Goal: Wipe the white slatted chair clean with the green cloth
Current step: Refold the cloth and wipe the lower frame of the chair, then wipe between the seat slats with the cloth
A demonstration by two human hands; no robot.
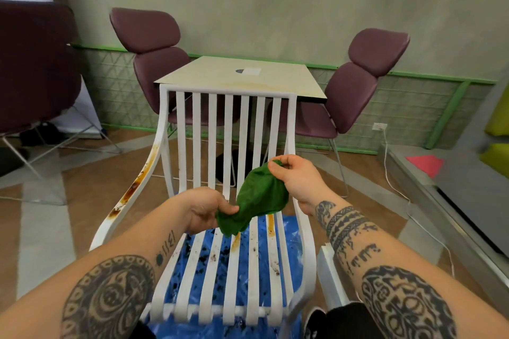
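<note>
One view only, head camera, looking forward and down. Green cloth (257, 198) bunched and held in the air above the seat of the white slatted chair (228, 93); contact with any slat impossible to judge. Left hand (202, 209) pinching the lower end of the cloth between thumb and curled fingers, fingertips mostly hidden behind the fabric. Right hand (293, 173) pinching the upper corner, higher and nearer the backrest, thumb and forefinger closed on the fabric, other fingers curled. Both forearms tattooed and cut off by the bottom edge.

Brown, rust-like streaks (135, 187) along the left armrest; shorter orange-brown marks (271, 224) and dark specks (212, 256) on the seat slats. Rear of the seat hidden behind hands and cloth; front corners blurred near the lower edge. Blue sheet (289, 228) under the chair, seen only through the gaps between slats and at the front. Black-and-white shoe (314, 319) partly cut off at the bottom.

Behind the backrest, pale square table (220, 74) bearing a small dark-and-white item (248, 71) too small to identify; table base largely screened by the slats. Two purple chairs beside the table, one left (154, 63), one right (355, 91). White cable (391, 173) trailing from a wall socket (379, 126) across the floor at right.
</note>
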